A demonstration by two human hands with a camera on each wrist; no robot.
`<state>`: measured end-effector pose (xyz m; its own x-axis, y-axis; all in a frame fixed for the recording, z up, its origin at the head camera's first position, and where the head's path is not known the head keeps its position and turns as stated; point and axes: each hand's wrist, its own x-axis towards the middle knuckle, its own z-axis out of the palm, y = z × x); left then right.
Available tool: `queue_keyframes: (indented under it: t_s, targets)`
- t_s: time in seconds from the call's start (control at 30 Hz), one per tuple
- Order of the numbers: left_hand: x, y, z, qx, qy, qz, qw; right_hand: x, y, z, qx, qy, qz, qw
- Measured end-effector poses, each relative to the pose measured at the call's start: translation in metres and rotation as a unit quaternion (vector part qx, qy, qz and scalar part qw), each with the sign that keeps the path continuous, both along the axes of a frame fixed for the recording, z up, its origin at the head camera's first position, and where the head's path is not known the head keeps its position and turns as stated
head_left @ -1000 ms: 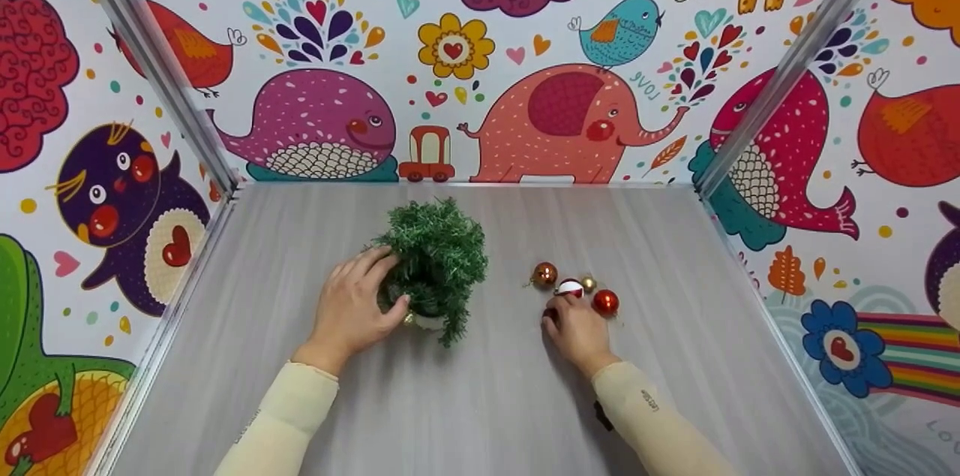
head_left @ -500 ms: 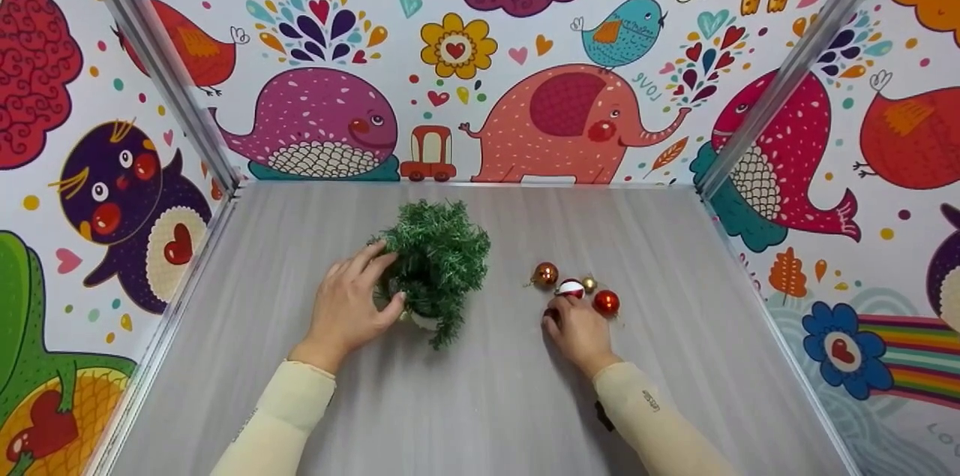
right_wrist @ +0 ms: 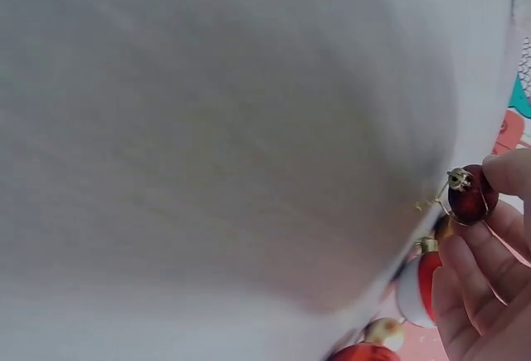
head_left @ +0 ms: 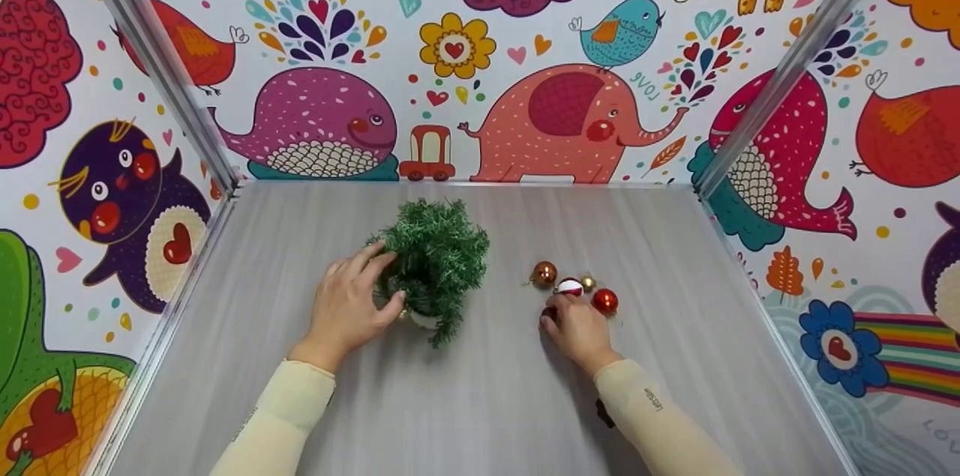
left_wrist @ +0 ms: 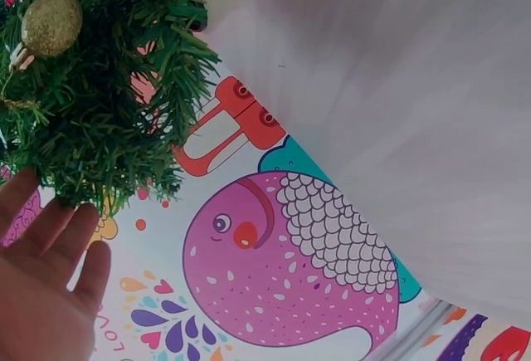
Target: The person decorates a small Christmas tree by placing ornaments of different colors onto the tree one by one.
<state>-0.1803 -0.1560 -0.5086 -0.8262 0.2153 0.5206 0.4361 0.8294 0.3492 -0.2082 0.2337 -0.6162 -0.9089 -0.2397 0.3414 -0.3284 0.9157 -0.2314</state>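
A small green artificial Christmas tree (head_left: 442, 251) stands left of the table's middle, part of its pale base (head_left: 424, 320) showing below. My left hand (head_left: 349, 303) is at its left side, fingertips touching the branches. In the left wrist view those fingers are fairly straight, and a glittery gold bauble (left_wrist: 51, 23) hangs on the tree. My right hand (head_left: 579, 329) pinches a dark red bauble (right_wrist: 473, 195) between thumb and fingers, its gold cap and cord showing. Just beyond that hand lie a red-and-white bauble (head_left: 570, 286), a copper one (head_left: 544, 274), a small gold one (head_left: 588, 282) and a shiny red one (head_left: 605, 302).
The grey wood-look table (head_left: 480, 401) is bounded by a back wall (head_left: 465, 108) with cartoon animals and by similar side walls. Metal rails (head_left: 169, 78) run along the corners and side edges.
My left hand has shifted slightly left, and the tree's lower branch has swung a little left with it. The right hand stays almost still beside the baubles.
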Motion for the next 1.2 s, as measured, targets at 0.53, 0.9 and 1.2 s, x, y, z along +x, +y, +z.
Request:
queue_keyframes:
  t_s: [0.53,0.9,1.2]
  targets:
    - [0.000,-0.001,-0.002,0.005,-0.001,0.005,1.0000,0.015,-0.035,0.046,-0.164,-0.042,0.071,0.9831]
    - [0.001,0.002,-0.002,0.012,0.022,0.006,0.9997,0.028,-0.060,0.078,-0.342,-0.106,0.119,0.9261]
    - [0.001,0.009,-0.005,0.019,0.058,0.011,0.9981,0.037,-0.075,0.092,-0.399,-0.133,0.121,0.8993]
